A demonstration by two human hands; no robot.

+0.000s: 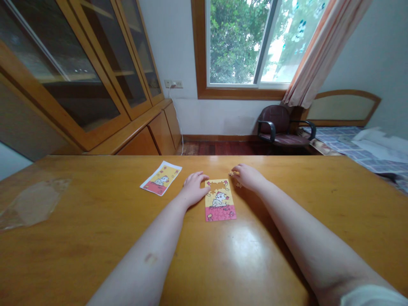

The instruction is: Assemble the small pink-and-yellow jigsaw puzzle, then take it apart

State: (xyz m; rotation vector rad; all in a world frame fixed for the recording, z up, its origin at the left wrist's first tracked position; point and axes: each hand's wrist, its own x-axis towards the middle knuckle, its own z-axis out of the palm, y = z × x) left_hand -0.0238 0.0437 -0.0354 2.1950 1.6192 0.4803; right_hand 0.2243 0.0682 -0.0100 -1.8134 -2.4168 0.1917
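A small jigsaw puzzle (219, 204), yellow above and pink below with a white cartoon animal, lies on the wooden table (95, 221) in front of me. My left hand (195, 186) rests flat beside its upper left corner, fingers spread and touching the edge. My right hand (247, 175) sits just past the puzzle's upper right corner, fingertips pinched on a loose yellow puzzle piece (232, 173). Another loose piece (239, 185) lies by that hand. A printed reference card (161, 177) with the same picture lies to the left of my left hand.
A clear plastic bag (33, 202) lies at the table's far left. Wooden glass-door cabinets (95, 85) stand along the left wall. Beyond the table are a dark office chair (280, 127), a window (251, 42) and a bed (360, 144) at right.
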